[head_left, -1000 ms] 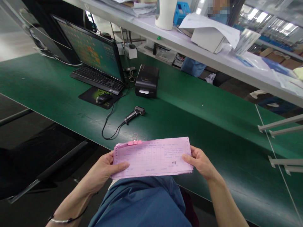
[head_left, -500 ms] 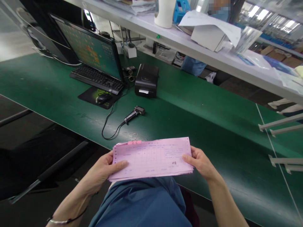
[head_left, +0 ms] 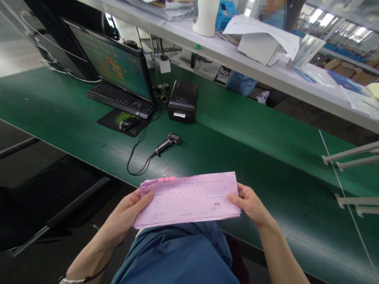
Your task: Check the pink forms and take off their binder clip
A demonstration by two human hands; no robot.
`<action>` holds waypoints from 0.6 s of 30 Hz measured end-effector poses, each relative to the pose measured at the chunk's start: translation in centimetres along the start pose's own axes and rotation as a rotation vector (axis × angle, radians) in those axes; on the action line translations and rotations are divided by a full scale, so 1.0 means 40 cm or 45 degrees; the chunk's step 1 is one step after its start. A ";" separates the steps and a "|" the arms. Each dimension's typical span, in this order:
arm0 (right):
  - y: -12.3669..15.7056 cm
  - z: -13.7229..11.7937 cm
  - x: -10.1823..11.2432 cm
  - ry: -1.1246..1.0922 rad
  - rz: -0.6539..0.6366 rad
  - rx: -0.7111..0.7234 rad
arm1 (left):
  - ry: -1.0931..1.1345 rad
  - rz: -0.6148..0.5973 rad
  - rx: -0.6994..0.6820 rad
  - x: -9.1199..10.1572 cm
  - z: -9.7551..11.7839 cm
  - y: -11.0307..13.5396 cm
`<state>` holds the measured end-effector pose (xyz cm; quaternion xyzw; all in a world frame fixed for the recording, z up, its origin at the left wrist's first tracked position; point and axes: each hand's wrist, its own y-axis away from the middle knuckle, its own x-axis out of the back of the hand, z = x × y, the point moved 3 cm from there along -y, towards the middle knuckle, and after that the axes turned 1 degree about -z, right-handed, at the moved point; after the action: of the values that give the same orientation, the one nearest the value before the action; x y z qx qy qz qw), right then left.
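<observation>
Your left hand (head_left: 130, 207) and your right hand (head_left: 248, 201) hold stack of pink sheets (head_left: 186, 205) by its two ends, thumbs on top face; pink binder clip (head_left: 167, 179) sits on far edge of stack, nearer to your left hand; print on top sheet too small to read; beyond stack, on green table (head_left: 237, 154), lies corded scanner (head_left: 164, 145); behind it, black mouse (head_left: 128, 124) on mouse pad (head_left: 111, 121), keyboard (head_left: 120, 99) before lit monitor (head_left: 112, 59), black boxy device (head_left: 182, 98) to right of them; above table runs shelf (head_left: 225, 51), carrying white cup (head_left: 205, 19) and papers.
</observation>
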<state>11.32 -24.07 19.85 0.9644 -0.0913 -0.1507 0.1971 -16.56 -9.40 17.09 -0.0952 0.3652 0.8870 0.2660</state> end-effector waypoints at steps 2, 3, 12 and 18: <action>0.000 0.002 0.001 -0.001 -0.003 0.000 | -0.014 0.007 -0.012 0.000 0.000 0.002; 0.001 0.003 0.001 0.000 -0.004 0.003 | -0.020 0.014 -0.021 0.001 0.000 0.002; 0.005 0.004 -0.003 -0.003 -0.001 0.009 | -0.024 0.001 -0.045 -0.005 0.008 0.013; 0.005 0.007 -0.002 -0.008 -0.006 0.007 | 0.007 -0.030 -0.063 -0.021 0.019 0.017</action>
<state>11.11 -24.34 19.72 0.9647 -0.0898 -0.1538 0.1938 -16.23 -9.60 18.36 -0.1086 0.3429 0.8922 0.2730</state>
